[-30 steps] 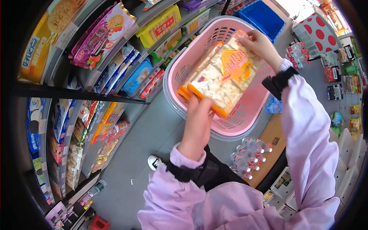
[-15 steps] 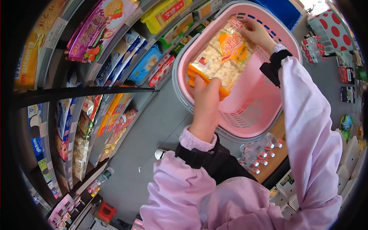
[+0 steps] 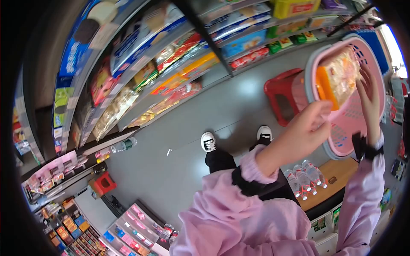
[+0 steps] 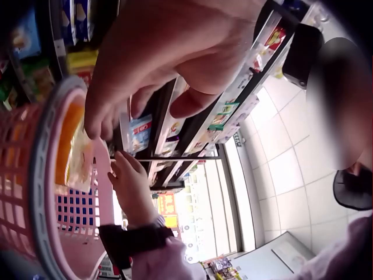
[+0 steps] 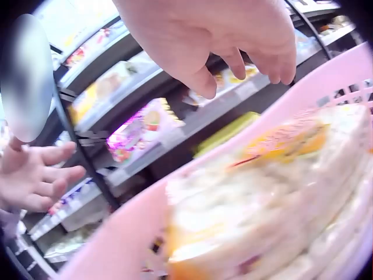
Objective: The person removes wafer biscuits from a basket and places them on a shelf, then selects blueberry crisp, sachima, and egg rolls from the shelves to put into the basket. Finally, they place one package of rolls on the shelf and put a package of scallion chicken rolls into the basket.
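In the head view, the orange-edged clear snack package [image 3: 341, 77] lies in the pink basket [image 3: 345, 138] at the right. My left hand [image 3: 301, 134] hovers at the basket's near rim, fingers loosely bent and holding nothing. On the far side, my right hand [image 3: 370, 96] is raised beside the package with its fingers extended. The right wrist view shows the package [image 5: 250, 204] inside the basket wall [image 5: 122, 239], with my right hand [image 5: 221, 41] above it and apart from it. My left hand [image 5: 38, 175] has spread fingers there.
Shelves of packaged snacks [image 3: 245, 42] run along the left and top. A red stool [image 3: 284, 96] stands beside the basket. Water bottles [image 3: 305, 177] lie near a wooden board [image 3: 337, 181]. Another bottle [image 3: 124, 145] lies by the lower shelf, and a red stool [image 3: 104, 183] stands lower left.
Both hands have let go of the package, which rests in the basket. The head view has turned, so the basket appears farther right and more floor shows. My left hand has drawn back from the package.
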Motion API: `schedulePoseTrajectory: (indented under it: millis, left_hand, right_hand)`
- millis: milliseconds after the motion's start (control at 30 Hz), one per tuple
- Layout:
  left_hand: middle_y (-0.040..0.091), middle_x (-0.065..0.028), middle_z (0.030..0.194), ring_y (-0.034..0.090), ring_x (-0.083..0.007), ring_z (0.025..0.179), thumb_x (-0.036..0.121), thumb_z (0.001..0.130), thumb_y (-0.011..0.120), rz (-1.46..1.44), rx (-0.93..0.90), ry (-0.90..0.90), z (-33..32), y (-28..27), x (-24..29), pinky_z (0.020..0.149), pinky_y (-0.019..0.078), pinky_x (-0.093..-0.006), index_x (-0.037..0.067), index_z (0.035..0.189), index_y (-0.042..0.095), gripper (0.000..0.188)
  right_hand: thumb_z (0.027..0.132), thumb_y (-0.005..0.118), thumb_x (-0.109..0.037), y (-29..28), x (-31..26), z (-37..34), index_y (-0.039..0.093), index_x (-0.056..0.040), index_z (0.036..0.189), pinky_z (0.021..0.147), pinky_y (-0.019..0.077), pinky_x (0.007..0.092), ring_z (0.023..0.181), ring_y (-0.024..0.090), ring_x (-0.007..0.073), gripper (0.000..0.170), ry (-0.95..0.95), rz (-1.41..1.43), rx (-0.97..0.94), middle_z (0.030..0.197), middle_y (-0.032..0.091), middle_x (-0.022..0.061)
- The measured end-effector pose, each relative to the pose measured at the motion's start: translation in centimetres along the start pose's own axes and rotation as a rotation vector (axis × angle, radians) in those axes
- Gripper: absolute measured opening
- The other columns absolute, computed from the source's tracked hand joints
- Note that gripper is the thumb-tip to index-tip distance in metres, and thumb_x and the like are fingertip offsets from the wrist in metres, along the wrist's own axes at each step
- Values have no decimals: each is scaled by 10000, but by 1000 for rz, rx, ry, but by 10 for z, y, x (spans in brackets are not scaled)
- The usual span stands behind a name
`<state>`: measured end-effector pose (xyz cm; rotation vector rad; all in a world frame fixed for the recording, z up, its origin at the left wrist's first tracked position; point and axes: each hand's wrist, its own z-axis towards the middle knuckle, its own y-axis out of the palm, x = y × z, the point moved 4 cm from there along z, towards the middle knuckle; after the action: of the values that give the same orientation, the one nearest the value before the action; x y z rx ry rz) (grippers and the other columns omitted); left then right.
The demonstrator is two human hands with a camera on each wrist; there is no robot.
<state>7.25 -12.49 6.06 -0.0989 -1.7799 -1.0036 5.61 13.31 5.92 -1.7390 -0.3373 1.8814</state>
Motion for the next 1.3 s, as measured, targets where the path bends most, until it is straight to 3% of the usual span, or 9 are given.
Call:
schedulePoseTrajectory:
  millis: [200,400,467,533,633,833,933,1033,1300]
  left_hand:
    - [558,-123,1103,548,-194,984,133,884,484,126,360,-260,-147,-159,-3,872,423,-301,22,1218,433,356]
    - [552,-184,1091,569,-249,946,127,870,443,114,723,-343,-253,-321,5,887,431,-343,-32,1190,436,357]
    - [538,-188,1105,553,-254,971,127,871,440,120,801,-316,-262,-371,12,903,419,-356,-36,1205,415,373]
    - [516,-177,1145,526,-251,1019,123,872,439,116,839,-303,-268,-420,12,917,403,-368,-22,1236,385,395]
    - [490,-163,1177,509,-239,1025,63,834,492,240,901,-245,-259,-482,12,883,419,-316,-3,1266,358,456]
    - [419,-116,1244,433,-180,1102,-2,774,587,304,931,-137,-223,-570,16,910,370,-288,28,1287,318,580]
    - [467,-72,1172,448,-144,1070,-2,769,611,261,713,-85,-199,-580,16,888,368,-283,49,1218,381,507]
    - [495,-39,1108,462,-128,1033,-5,772,616,302,746,-164,-187,-584,11,866,370,-270,71,1152,416,436]
    - [428,-130,1198,449,-169,1055,-11,756,628,303,698,-42,-197,-592,-1,900,356,-290,6,1261,294,605]
  right_hand:
    - [756,526,39,149,-146,-70,454,0,1156,921,357,307,1138,441,234,408,-134,-90,-225,1266,428,152]
    - [758,549,-51,367,-123,-110,439,-12,1176,897,399,352,1036,496,324,435,64,205,-510,1119,502,178]
    - [775,572,-56,442,-107,-111,407,-75,1252,873,417,330,1076,486,217,506,130,246,-553,1170,492,94]
    - [769,580,-56,509,-94,-103,398,-80,1266,887,413,327,1080,484,220,530,288,395,-540,1201,472,101]
    - [756,575,-42,581,-79,-81,352,-42,1285,904,412,342,1098,472,272,574,46,296,-291,1240,433,148]
    - [659,573,-17,639,-56,-32,430,76,1135,883,405,383,1065,475,367,506,202,169,43,1100,499,271]
    - [678,563,-39,638,-54,-21,388,112,1155,914,386,367,1055,483,391,531,26,208,193,1068,504,290]
    - [643,555,20,650,-45,-10,379,106,1131,930,372,362,1078,457,412,526,252,265,102,1091,472,318]
    - [698,564,-7,640,-54,-29,446,89,1088,854,412,348,1004,509,359,418,131,242,113,1059,525,258]
